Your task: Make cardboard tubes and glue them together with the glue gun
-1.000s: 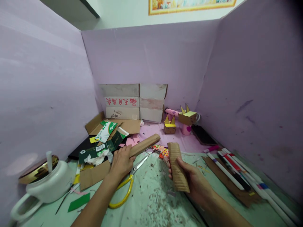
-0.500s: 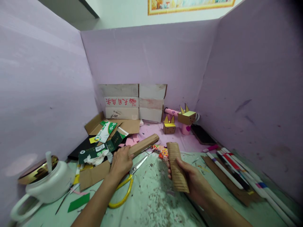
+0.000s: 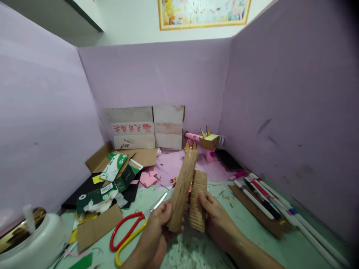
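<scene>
My left hand (image 3: 161,226) is closed round the lower end of a long rolled cardboard tube (image 3: 183,190), which tilts up and away to the right. Beside it, my right hand (image 3: 214,213) grips a shorter piece of ridged corrugated cardboard (image 3: 198,201), held nearly upright. The two pieces are side by side, close together over the table; whether they touch low down I cannot tell. Scissors (image 3: 131,231) with red and yellow handles lie by my left wrist, partly behind it. Some patterned paper behind the pieces is mostly hidden.
Cardboard scraps (image 3: 99,226) and green packaging (image 3: 95,196) lie on the left, near a white mug (image 3: 42,239). Behind stand a folded white carton (image 3: 134,129) and a small eared cardboard box (image 3: 209,142). A phone (image 3: 228,160) and several markers (image 3: 269,194) lie right.
My left hand has lifted the long tube off the table and brought it right, beside the corrugated piece. The scissors' red handle now shows. The view has shifted.
</scene>
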Motion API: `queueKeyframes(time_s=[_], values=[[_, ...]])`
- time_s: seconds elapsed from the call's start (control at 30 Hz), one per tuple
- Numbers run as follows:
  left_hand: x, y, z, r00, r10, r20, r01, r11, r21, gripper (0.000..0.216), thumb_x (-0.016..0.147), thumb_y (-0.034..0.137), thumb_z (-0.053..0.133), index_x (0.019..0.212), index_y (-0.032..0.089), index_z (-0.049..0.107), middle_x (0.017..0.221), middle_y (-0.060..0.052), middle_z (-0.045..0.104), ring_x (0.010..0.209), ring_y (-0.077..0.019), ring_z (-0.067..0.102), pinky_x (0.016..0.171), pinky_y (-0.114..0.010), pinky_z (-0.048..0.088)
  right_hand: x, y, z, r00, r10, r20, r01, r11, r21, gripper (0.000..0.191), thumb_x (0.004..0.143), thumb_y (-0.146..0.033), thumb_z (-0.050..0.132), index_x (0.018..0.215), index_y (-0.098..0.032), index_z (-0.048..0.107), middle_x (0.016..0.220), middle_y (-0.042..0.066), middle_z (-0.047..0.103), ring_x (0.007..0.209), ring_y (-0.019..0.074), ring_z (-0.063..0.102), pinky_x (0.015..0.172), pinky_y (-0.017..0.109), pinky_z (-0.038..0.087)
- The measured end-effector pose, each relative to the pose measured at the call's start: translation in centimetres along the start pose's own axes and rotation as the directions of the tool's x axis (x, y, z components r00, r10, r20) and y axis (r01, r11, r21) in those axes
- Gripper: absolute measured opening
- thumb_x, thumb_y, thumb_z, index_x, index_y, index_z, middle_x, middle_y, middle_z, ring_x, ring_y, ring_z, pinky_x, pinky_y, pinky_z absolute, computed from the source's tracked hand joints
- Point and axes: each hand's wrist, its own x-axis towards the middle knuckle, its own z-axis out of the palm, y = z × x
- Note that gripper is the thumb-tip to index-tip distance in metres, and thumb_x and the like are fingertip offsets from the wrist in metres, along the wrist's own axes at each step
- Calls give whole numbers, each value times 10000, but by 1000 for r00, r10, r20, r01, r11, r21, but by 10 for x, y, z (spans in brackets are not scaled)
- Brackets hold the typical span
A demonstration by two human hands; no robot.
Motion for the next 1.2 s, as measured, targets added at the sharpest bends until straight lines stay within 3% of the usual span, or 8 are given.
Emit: queueKeyframes(time_s=[0.07,0.37,0.5,0.57,0.73,0.9,1.07,1.2], values=[[-2,-12,8,998,2,66,5,993,-116,384,765,391,652,1080,173,617,948,-81,679,789,-197,629,640,-279,492,-2,1,2,1000,-23,-3,23,1000,-6,447,685,-485,729,983,-177,602,942,63,697,853,232,642,749,332,483],[9,-15,2,998,47,44,-45,998,-34,529,716,461,691,1147,163,617,992,-99,712,995,-297,624,847,-384,470,-8,7,1,993,13,116,-13,1000,-4,459,733,-343,726,1116,-210,512,1054,67,670,1017,249,607,883,388,455],[17,-22,-3,992,116,46,-112,991,-67,440,634,502,741,972,222,704,972,-82,727,1089,-335,577,894,-427,464,-6,16,0,999,-5,54,10,996,-87,428,731,-389,719,1075,-189,562,1052,82,677,1049,255,595,928,382,428],[23,-26,-6,990,131,52,-126,988,-86,393,624,488,754,915,227,716,935,-75,735,1091,-338,577,917,-439,451,-3,19,0,996,0,89,5,999,-46,448,716,-427,719,1061,-182,571,999,84,692,1007,272,617,893,399,452],[20,-26,-2,994,94,53,-92,995,-33,539,711,450,694,1160,168,598,1068,-118,693,1074,-334,589,929,-459,435,-8,15,5,996,0,90,3,999,-38,408,730,-390,718,1043,-182,560,998,74,686,963,253,634,908,402,441],[17,-25,3,998,33,49,-31,999,-35,715,711,485,675,1315,171,456,1169,-143,644,1103,-335,570,943,-457,426,-9,5,9,995,83,57,-85,996,38,414,696,-352,729,1028,-180,550,969,73,697,956,260,633,876,413,460],[13,-20,5,997,23,67,-21,999,-31,669,780,456,621,1351,180,410,1261,-134,584,1124,-327,552,938,-448,432,-8,-3,10,981,171,90,-183,972,146,496,596,-252,732,1056,-160,568,944,72,717,970,273,634,874,410,462],[10,-16,7,994,66,89,-61,996,-63,646,788,409,630,1350,179,410,1238,-120,601,1162,-317,521,948,-428,426,-10,-3,12,983,158,90,-168,980,110,522,640,-340,751,1082,-135,565,947,93,719,938,272,650,848,400,474]])
